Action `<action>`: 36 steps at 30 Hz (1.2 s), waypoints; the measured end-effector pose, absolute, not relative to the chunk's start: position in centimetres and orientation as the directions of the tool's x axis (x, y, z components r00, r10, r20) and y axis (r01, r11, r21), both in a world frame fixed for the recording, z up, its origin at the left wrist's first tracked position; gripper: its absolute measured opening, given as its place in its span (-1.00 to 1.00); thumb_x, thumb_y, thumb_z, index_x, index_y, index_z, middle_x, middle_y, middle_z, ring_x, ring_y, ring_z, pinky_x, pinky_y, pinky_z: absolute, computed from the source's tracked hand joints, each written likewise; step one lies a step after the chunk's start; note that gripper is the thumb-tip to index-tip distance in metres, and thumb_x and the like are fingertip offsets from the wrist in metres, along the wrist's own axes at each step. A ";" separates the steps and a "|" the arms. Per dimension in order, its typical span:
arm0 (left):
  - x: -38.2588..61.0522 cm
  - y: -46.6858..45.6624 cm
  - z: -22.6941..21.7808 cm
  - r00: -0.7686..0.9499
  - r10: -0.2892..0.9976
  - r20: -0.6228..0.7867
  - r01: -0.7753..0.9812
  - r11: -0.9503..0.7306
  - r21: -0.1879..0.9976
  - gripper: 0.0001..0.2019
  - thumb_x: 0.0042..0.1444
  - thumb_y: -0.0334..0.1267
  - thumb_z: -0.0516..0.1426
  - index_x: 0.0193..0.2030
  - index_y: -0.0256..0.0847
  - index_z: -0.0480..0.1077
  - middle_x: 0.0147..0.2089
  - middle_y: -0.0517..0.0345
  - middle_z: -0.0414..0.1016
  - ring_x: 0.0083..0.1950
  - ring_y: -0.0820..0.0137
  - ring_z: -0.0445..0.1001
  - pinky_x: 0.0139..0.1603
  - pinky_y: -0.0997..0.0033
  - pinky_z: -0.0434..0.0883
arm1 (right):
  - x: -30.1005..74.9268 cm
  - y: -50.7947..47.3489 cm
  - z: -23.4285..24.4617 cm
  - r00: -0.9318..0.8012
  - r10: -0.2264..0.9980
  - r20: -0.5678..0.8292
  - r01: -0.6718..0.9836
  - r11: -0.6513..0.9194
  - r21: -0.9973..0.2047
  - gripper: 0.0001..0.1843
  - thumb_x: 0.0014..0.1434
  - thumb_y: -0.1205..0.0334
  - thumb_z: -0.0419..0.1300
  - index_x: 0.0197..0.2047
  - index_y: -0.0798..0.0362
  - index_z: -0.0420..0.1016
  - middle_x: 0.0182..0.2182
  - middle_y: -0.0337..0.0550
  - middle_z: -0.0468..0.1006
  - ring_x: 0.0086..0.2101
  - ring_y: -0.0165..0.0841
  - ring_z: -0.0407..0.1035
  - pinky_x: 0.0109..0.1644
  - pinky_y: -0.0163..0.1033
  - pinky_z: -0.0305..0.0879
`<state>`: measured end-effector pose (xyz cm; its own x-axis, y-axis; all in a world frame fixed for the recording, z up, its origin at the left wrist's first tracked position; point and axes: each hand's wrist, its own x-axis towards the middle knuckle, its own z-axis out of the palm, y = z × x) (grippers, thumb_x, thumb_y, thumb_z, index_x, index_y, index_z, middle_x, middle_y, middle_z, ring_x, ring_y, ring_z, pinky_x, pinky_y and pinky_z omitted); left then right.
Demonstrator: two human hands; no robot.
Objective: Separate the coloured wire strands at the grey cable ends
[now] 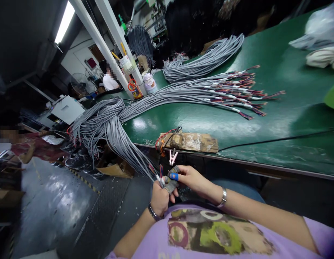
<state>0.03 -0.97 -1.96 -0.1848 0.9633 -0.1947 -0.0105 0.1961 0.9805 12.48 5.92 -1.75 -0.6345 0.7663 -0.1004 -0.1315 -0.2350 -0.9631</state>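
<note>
In front of my lap, my left hand (161, 197) is closed around the end of a grey cable (141, 158). White tape and thin coloured wires (161, 172) poke out above its thumb. My right hand (190, 178) meets it from the right, thumb and forefinger pinched together close to the wire ends. What lies between those fingertips is too small to make out. Grey wraps cover fingertips on both hands, and a blue band circles a right-hand finger. Just beyond, a pink clothes peg (172, 157) hangs at the bench edge below a wooden block (196, 142).
Many grey cables with stripped ends (237, 95) lie across the green bench (285, 122). A coiled cable bundle (204, 61) sits behind them. One black cord (264, 141) runs right from the block. White posts (117, 36) stand at the back; a person (37, 145) is at far left.
</note>
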 end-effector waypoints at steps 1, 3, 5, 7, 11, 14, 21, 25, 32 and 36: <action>0.0 -1.0 -2.0 -0.187 0.963 -0.194 -0.010 0.195 0.981 -0.65 -0.03 -0.03 0.19 -0.60 -0.27 0.29 -0.72 0.24 0.33 -0.79 0.62 0.14 -0.77 0.60 -0.01 | 12.4 5.9 -1.8 -0.627 0.772 -0.101 -0.133 -0.234 -0.963 -0.59 -0.09 -0.10 0.27 -0.47 0.12 0.40 -0.59 -0.26 0.43 -0.56 -0.46 0.24 -0.44 -0.32 0.14; 0.0 -1.0 -2.1 -0.193 0.962 -0.191 -0.014 0.192 0.981 -0.64 -0.02 -0.03 0.19 -0.60 -0.28 0.29 -0.72 0.23 0.34 -0.79 0.62 0.14 -0.77 0.60 -0.01 | 12.3 5.8 -1.9 -0.607 0.789 -0.100 -0.145 -0.233 -0.962 -0.59 -0.10 -0.10 0.27 -0.48 0.11 0.39 -0.59 -0.26 0.42 -0.56 -0.46 0.24 -0.44 -0.31 0.14; 0.1 -0.9 -2.1 -0.209 0.960 -0.184 -0.021 0.184 0.983 -0.64 -0.02 -0.03 0.19 -0.61 -0.28 0.28 -0.72 0.23 0.34 -0.79 0.62 0.14 -0.76 0.61 -0.01 | 12.2 5.6 -2.1 -0.572 0.815 -0.094 -0.166 -0.228 -0.959 -0.60 -0.10 -0.10 0.28 -0.49 0.11 0.38 -0.60 -0.27 0.42 -0.55 -0.46 0.22 -0.43 -0.31 0.15; 0.2 -0.9 -2.0 -0.235 0.957 -0.172 -0.025 0.171 0.985 -0.63 -0.01 -0.02 0.19 -0.61 -0.28 0.28 -0.72 0.23 0.34 -0.79 0.63 0.15 -0.75 0.61 -0.01 | 12.1 5.5 -2.2 -0.539 0.837 -0.093 -0.183 -0.224 -0.957 -0.60 -0.11 -0.10 0.28 -0.50 0.10 0.37 -0.61 -0.28 0.40 -0.56 -0.47 0.21 -0.44 -0.32 0.13; 0.3 -0.8 -1.6 -0.253 0.953 -0.166 -0.023 0.165 0.986 -0.62 -0.02 -0.03 0.19 -0.63 -0.28 0.27 -0.73 0.24 0.33 -0.79 0.64 0.13 -0.75 0.61 -0.04 | 12.1 5.5 -2.2 -0.537 0.834 -0.129 -0.175 -0.259 -0.950 -0.60 -0.11 -0.10 0.29 -0.49 0.10 0.38 -0.62 -0.29 0.39 -0.56 -0.48 0.17 -0.47 -0.33 0.07; -0.1 -0.7 -1.3 -0.250 0.949 -0.192 -0.047 0.187 0.981 -0.65 -0.06 -0.05 0.21 -0.61 -0.28 0.29 -0.73 0.25 0.33 -0.80 0.65 0.10 -0.77 0.61 -0.06 | 12.5 5.9 -2.3 -0.556 0.812 -0.178 -0.221 -0.351 -0.910 -0.60 -0.10 -0.09 0.29 -0.47 0.11 0.39 -0.60 -0.30 0.37 -0.56 -0.50 0.16 -0.48 -0.35 0.07; -1.9 -0.5 -1.0 -0.170 0.943 -0.288 -0.149 0.264 0.953 -0.69 -0.12 -0.08 0.25 -0.56 -0.30 0.33 -0.75 0.26 0.33 -0.82 0.65 0.10 -0.81 0.63 -0.09 | 13.4 7.9 -3.6 -0.530 0.795 -0.296 -0.372 -0.531 -0.762 -0.55 -0.01 -0.17 0.20 -0.42 0.11 0.44 -0.51 -0.22 0.41 -0.57 -0.53 0.18 -0.49 -0.36 0.16; -2.6 0.3 -0.8 -0.062 0.945 -0.322 -0.213 0.302 0.929 -0.66 -0.18 -0.05 0.29 -0.55 -0.31 0.34 -0.77 0.24 0.33 -0.84 0.65 0.09 -0.82 0.63 -0.10 | 12.7 9.2 -3.2 -0.582 0.775 -0.249 -0.346 -0.512 -0.786 -0.52 0.00 -0.19 0.19 -0.37 0.12 0.48 -0.48 -0.19 0.43 -0.56 -0.52 0.20 -0.49 -0.36 0.16; -2.7 2.1 -0.4 0.093 0.939 -0.332 -0.292 0.344 0.892 -0.70 -0.18 -0.13 0.30 -0.54 -0.31 0.33 -0.78 0.23 0.33 -0.84 0.64 0.10 -0.82 0.63 -0.06 | 11.9 9.8 -2.1 -0.608 0.785 -0.120 -0.440 -0.459 -0.772 -0.52 0.01 -0.19 0.17 -0.36 0.12 0.48 -0.49 -0.20 0.42 -0.53 -0.50 0.18 -0.45 -0.35 0.16; -2.5 2.7 -0.6 0.125 0.936 -0.329 -0.298 0.351 0.888 -0.72 -0.16 -0.15 0.29 -0.53 -0.30 0.32 -0.78 0.24 0.33 -0.84 0.64 0.10 -0.80 0.63 -0.06 | 11.7 9.5 -1.5 -0.606 0.773 -0.189 -0.482 -0.545 -0.686 -0.55 -0.07 -0.19 0.25 -0.45 0.09 0.44 -0.58 -0.26 0.36 -0.55 -0.48 0.17 -0.47 -0.34 0.13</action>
